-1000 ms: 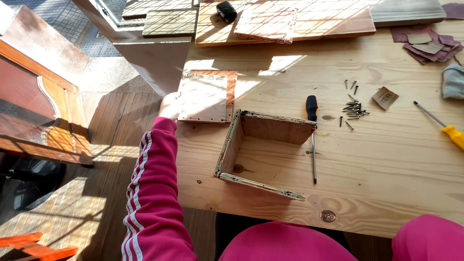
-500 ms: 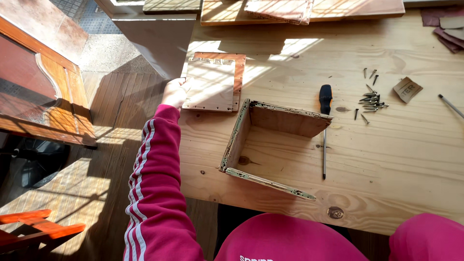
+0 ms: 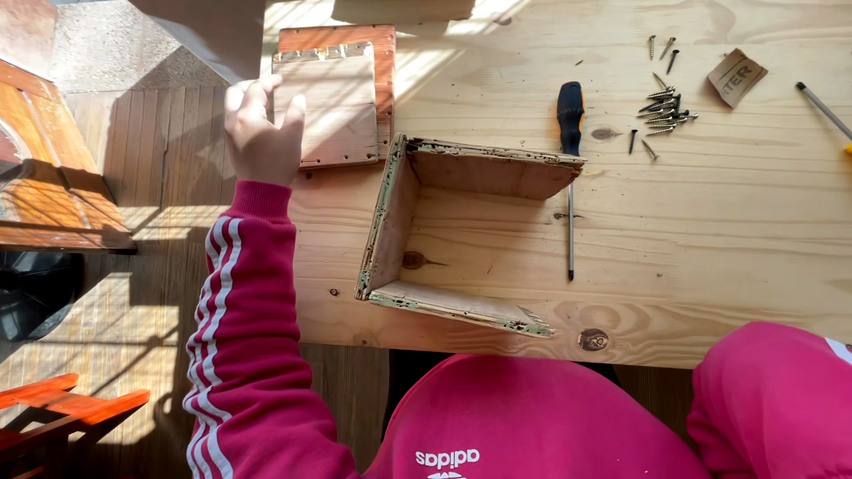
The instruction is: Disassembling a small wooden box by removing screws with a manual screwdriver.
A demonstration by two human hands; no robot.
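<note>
My left hand (image 3: 260, 133), in a pink sleeve with white stripes, rests its fingers on the left edge of a small stack of flat wooden boards (image 3: 337, 98) at the table's left side. Just right of the hand stands a three-sided wooden frame (image 3: 417, 222), open toward the right. A black-handled screwdriver (image 3: 570, 168) lies beside the frame's open end. My right hand is out of view; only its pink sleeve (image 3: 781, 399) shows at the lower right.
Several loose screws (image 3: 661, 106) lie at the upper right of the light wooden table (image 3: 710, 231), next to a small brown cardboard piece (image 3: 736, 76). A second tool shaft (image 3: 821, 108) pokes in at the right edge. An orange stool (image 3: 62, 412) stands on the floor, lower left.
The view has shifted closer and lower over the table. My left hand stays on the left edge of the stacked boards, fingers now spread over them.
</note>
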